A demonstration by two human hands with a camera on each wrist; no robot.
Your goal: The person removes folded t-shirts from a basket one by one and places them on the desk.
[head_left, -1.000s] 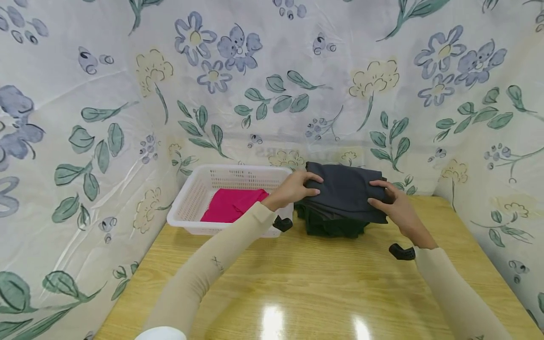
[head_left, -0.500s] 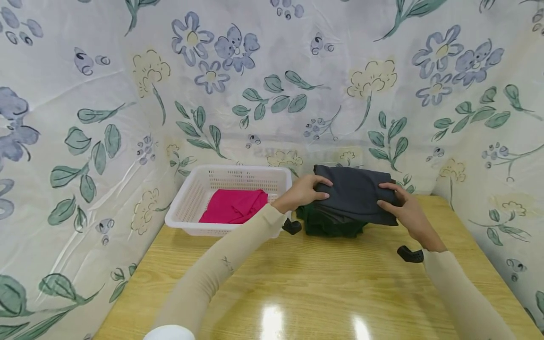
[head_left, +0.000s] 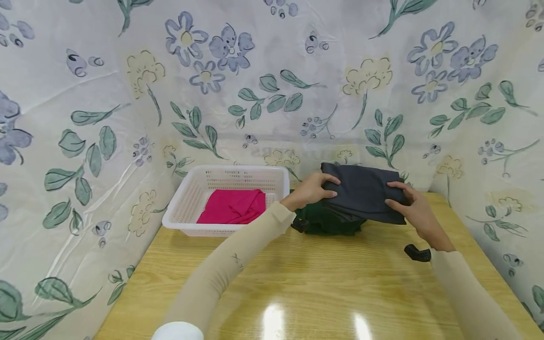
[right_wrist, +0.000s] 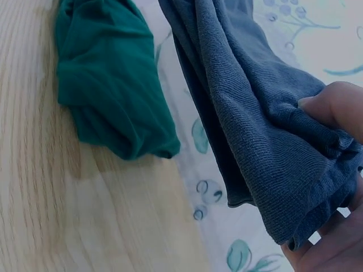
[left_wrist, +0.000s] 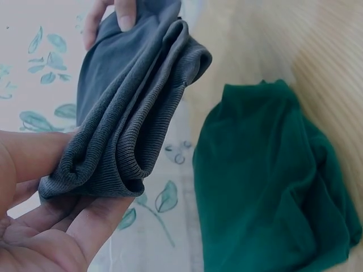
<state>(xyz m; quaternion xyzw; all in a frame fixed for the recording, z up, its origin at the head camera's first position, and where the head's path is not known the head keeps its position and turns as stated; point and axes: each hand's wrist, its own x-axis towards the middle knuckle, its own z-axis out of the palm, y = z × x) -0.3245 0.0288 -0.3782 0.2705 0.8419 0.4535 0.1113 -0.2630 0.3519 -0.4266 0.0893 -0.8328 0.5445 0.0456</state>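
Observation:
A folded dark grey-blue garment [head_left: 361, 191] is held up between both hands. My left hand [head_left: 312, 190] grips its left end, thumb on one face and fingers on the other; the left wrist view shows the layered, ribbed folds [left_wrist: 130, 124] there. At the opposite end, my right hand [head_left: 418, 212] pinches the cloth, with the thumb [right_wrist: 334, 107] on top and fingers beneath. A dark green folded cloth [head_left: 331, 221] lies on the table below, partly hidden by the garment in the head view. Both wrist views show a gap between the grey garment and the green cloth.
A white perforated plastic basket [head_left: 174, 219] stands to the left on the wooden table [head_left: 297, 278], holding a folded pink cloth [head_left: 231, 208]. Floral sheeting [head_left: 272, 56] encloses the back and sides. A black wrist device [head_left: 418, 253] shows below the right hand.
Both hands have carried the grey-blue garment to the right, uncovering more of the green cloth. The basket keeps its place; the view has shifted slightly.

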